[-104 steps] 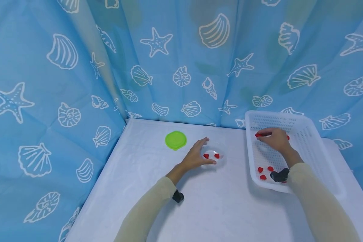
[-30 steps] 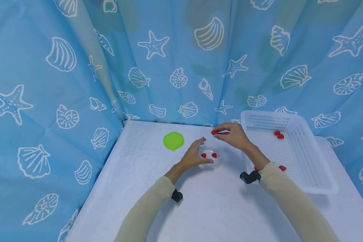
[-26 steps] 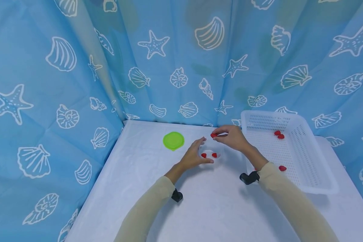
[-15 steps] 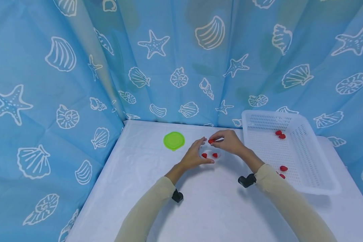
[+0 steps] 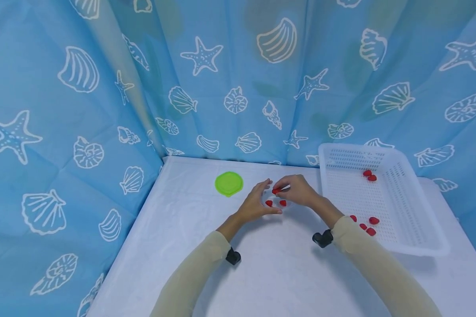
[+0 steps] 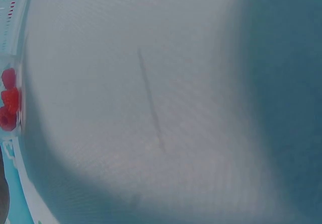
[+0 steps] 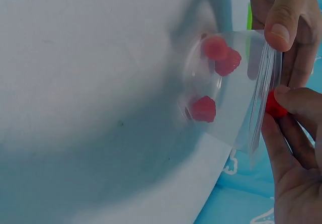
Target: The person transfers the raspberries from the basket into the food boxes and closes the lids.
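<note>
My left hand (image 5: 255,204) holds a small clear plastic cup (image 7: 234,103) on the table; its thumb lies over the rim in the right wrist view. Thumb and fingers of my right hand (image 5: 297,190) pinch a red raspberry (image 7: 276,104) at the cup's mouth. Inside the cup several raspberries (image 7: 204,109) lie at the bottom, seen through its wall. At the left edge of the left wrist view the cup's raspberries (image 6: 9,99) show, while most of the left hand is out of that view.
A white perforated basket (image 5: 400,207) stands on the right, with several raspberries (image 5: 372,178) scattered in it. Behind the left hand lies a round green lid (image 5: 228,183). A blue shell-patterned curtain (image 5: 222,114) hangs along the back and left of the white table (image 5: 277,273).
My right hand has picked a raspberry from the basket, carried it left, then lowered it to the cup's mouth. My left hand has stayed at the cup.
</note>
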`<state>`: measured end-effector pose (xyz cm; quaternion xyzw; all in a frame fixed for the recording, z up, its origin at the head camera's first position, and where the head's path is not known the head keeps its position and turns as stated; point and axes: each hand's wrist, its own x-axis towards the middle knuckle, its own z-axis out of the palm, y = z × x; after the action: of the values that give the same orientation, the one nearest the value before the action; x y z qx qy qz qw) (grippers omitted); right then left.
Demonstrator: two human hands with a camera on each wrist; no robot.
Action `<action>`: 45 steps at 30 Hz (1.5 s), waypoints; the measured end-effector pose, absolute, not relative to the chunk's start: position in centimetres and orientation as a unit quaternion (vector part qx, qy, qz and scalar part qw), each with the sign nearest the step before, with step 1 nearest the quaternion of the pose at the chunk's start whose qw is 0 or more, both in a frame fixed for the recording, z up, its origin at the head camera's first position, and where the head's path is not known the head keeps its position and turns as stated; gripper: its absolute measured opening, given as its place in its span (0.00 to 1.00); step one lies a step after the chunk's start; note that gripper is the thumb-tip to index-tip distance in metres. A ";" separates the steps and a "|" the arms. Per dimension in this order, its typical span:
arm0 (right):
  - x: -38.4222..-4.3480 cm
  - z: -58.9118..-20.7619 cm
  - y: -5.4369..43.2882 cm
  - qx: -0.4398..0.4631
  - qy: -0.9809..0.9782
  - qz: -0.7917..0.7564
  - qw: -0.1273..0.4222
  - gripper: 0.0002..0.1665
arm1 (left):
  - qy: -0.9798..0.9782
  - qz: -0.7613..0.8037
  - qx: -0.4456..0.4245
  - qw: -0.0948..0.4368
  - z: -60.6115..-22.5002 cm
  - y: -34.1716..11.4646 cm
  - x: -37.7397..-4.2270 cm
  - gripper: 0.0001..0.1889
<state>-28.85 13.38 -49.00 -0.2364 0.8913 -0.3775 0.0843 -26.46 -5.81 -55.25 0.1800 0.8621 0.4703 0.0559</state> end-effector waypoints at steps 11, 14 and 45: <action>-29.1 -50.3 13.9 -0.233 0.894 -0.374 0.084 0.16 | 0.863 0.471 0.172 0.060 -55.3 -5.9 -26.4 0.53; -29.1 -50.3 13.7 -0.240 0.891 -0.375 0.089 0.16 | 0.862 0.473 0.176 0.059 -55.3 -5.9 -26.5 0.53; -28.6 -50.2 12.9 -0.250 0.889 -0.368 0.110 0.15 | 0.861 0.475 0.175 0.052 -54.9 -5.8 -26.3 0.53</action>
<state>-28.56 12.91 -50.16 -0.2497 0.8890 -0.3677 0.1105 -26.29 -5.77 -54.92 0.1747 0.8610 0.4748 0.0516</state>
